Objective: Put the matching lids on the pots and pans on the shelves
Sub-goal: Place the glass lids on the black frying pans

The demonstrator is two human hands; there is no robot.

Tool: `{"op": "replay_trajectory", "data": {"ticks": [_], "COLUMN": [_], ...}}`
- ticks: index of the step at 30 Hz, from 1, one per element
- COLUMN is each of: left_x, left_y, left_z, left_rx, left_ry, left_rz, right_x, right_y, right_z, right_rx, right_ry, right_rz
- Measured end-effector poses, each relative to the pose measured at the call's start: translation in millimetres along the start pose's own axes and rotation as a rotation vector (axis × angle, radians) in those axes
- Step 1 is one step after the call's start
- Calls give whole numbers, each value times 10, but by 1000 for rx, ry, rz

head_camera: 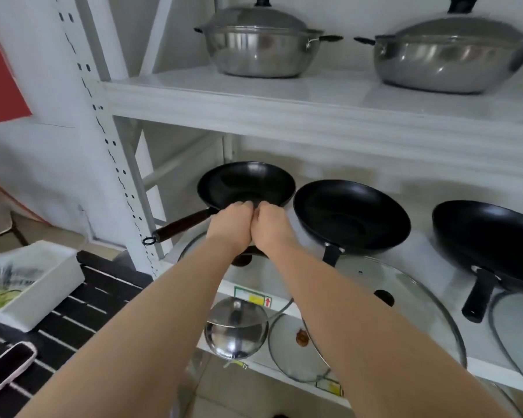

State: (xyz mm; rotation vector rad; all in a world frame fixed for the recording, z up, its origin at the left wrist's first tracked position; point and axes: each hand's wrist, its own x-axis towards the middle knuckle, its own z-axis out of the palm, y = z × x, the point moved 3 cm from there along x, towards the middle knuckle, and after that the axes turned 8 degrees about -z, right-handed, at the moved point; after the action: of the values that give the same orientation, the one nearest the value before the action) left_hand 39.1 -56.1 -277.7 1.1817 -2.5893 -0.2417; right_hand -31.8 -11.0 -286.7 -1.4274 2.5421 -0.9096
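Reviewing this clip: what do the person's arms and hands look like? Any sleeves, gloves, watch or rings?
Both forearms are bare as far as the frame shows, with no sleeves in view. The left hand and right hand wear no gloves, and no watch, bracelet or ring is visible.

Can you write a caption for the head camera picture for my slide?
Both hands meet at the left black wok's near rim; two steel pots above are lidded.

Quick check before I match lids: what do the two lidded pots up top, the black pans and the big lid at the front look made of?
Left pot and right pot: likely stainless steel, polished and mirror-like, with duller metal lids. The wok, middle pan and right pan: dark metal with a matte black, possibly non-stick, finish. Large lid: clear glass by its transparency, with a metal-looking rim.
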Motion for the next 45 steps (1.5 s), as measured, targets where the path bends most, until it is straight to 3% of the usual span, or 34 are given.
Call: {"op": "replay_trajectory", "data": {"ticks": [8, 12, 16, 18, 27, 31, 39, 45], "left_x": [440, 576, 604, 613, 698, 703, 701, 1037], "left_y": [-487, -965, -1305, -1384, -1601, -1615, -1703, -2104], "left_z": [390, 478, 566, 594, 437, 397, 265, 625], "left_rx": [219, 260, 326, 330, 154, 82, -332, -287], "left_ry": [44, 15, -45, -46, -192, -242, -311, -379], "left_rz": [-88, -191, -257, -260, -247, -254, -398, -435], "right_x": [-1, -59, 2, -30, -304, -356, -260, -216], "right_y": [411, 586, 662, 640, 725, 824, 984, 886], "right_z": [525, 766, 794, 781, 496, 362, -25, -67], "right_rx": [-433, -651, -756, -734, -638, -626, -433, -223], "right_ry": [-292, -257, -180, -263, -154, -106, -32, 94], "right_rz": [-163, -409, -512, -530, -626, -571, -521, -391]}}
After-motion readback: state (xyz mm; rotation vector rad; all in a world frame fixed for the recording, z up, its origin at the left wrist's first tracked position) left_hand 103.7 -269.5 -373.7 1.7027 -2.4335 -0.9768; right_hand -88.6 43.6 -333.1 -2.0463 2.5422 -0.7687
